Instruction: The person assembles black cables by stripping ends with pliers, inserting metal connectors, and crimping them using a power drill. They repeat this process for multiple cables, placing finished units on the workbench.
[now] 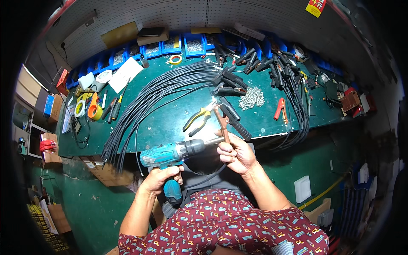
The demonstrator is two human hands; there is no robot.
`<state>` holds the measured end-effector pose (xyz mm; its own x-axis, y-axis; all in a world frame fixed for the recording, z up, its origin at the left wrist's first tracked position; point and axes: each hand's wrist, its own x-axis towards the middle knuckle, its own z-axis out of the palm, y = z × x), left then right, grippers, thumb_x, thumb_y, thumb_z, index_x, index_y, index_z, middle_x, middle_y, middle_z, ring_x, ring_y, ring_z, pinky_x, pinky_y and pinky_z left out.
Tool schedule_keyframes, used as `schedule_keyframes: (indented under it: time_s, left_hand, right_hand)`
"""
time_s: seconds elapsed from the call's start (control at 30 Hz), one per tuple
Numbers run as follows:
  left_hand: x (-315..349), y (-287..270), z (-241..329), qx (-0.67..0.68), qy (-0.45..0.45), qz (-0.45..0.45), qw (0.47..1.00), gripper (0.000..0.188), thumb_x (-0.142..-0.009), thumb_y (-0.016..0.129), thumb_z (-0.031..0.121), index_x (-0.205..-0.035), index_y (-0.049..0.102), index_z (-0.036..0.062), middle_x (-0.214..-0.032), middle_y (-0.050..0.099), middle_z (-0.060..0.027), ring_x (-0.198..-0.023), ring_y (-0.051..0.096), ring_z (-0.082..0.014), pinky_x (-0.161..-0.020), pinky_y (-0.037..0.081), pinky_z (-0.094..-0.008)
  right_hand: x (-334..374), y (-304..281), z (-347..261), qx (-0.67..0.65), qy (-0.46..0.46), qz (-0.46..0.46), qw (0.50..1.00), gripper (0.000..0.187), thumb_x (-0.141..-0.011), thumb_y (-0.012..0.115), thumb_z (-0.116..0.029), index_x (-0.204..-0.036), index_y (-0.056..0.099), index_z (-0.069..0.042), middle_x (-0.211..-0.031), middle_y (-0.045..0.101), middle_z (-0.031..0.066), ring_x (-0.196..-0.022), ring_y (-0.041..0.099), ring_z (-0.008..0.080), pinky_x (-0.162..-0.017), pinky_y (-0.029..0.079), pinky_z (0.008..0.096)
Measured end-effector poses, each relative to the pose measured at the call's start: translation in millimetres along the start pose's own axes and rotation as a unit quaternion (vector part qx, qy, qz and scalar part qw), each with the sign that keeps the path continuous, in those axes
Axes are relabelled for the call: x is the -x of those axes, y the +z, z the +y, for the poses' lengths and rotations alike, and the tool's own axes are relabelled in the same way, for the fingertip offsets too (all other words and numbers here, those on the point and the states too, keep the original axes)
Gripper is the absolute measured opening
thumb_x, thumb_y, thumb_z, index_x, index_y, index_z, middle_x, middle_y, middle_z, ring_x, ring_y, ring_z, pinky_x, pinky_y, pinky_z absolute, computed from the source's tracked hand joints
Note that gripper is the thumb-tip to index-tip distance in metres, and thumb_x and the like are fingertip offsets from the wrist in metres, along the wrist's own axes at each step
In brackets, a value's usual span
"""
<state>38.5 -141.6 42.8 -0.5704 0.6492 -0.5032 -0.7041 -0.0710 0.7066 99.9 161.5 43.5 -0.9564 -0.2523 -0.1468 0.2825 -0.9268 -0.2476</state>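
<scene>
My left hand [160,179] is wrapped round the grip of a teal cordless drill [161,156], which points to the right. Its long metal bit reaches my right hand [239,156]. Pinched in those fingers is a copper-coloured cable clamp [224,124], upright at the bench's front edge; a dark cable [204,183] curves below that hand. Whether the bit touches a screw is hidden by my fingers. Black ribbed handles [239,128] show right beside the clamp. Yellow-and-black pliers [199,120] lie on the bench to its left, handles toward me.
Long black cables [148,91] spread across the green bench [165,121]. Behind the clamp are a pile of small metal screws [252,98] and black clamps [229,83]. A red-handled clamp [279,109] lies to the right. Blue bins [194,46] line the back; tape rolls [94,111] sit left.
</scene>
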Motion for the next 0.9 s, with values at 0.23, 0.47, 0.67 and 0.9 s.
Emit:
schedule_keyframes:
  time_s: [0.23,0.47,0.67,0.9]
  left_hand:
    - [-1,-2,-5,-0.016,-0.008,0.001,1.000,0.035,-0.087,0.078,0.027,-0.103,0.068,-0.0016,-0.077,0.064,-0.0087,-0.070,0.065,-0.0259,-0.073,0.057,-0.0427]
    - [-2,-13,-20,0.074,-0.021,-0.073,0.994,0.029,-0.091,0.073,0.025,-0.104,0.066,-0.0003,-0.075,0.063,-0.0079,-0.072,0.066,-0.0265,-0.071,0.057,-0.0443]
    - [-3,-19,-19,0.114,-0.020,-0.095,0.989,0.032,-0.091,0.072,0.026,-0.108,0.066,-0.0013,-0.074,0.062,-0.0068,-0.070,0.065,-0.0272,-0.071,0.057,-0.0440]
    - [-5,-15,-25,0.136,-0.037,-0.116,0.983,0.027,-0.091,0.071,0.026,-0.102,0.065,0.0029,-0.073,0.060,-0.0056,-0.070,0.063,-0.0258,-0.070,0.055,-0.0437]
  right_hand:
    - [5,8,1,0.005,0.016,0.024,1.000,0.038,-0.112,0.041,-0.024,-0.141,0.051,0.000,-0.072,0.041,-0.0041,-0.058,0.035,0.0034,-0.048,0.030,0.0176]
    - [7,10,-3,0.074,0.007,0.006,0.997,0.033,-0.109,0.047,-0.020,-0.139,0.054,-0.008,-0.083,0.049,-0.0035,-0.063,0.037,0.0036,-0.051,0.030,0.0178]
    - [6,21,3,0.124,-0.005,-0.033,0.992,0.042,-0.112,0.043,-0.033,-0.137,0.053,-0.001,-0.072,0.037,-0.0058,-0.060,0.031,0.0043,-0.052,0.027,0.0181]
    - [-5,-7,-3,0.129,0.012,-0.101,0.986,0.033,-0.108,0.050,-0.022,-0.140,0.055,-0.014,-0.093,0.055,-0.0054,-0.064,0.034,0.0057,-0.054,0.027,0.0200]
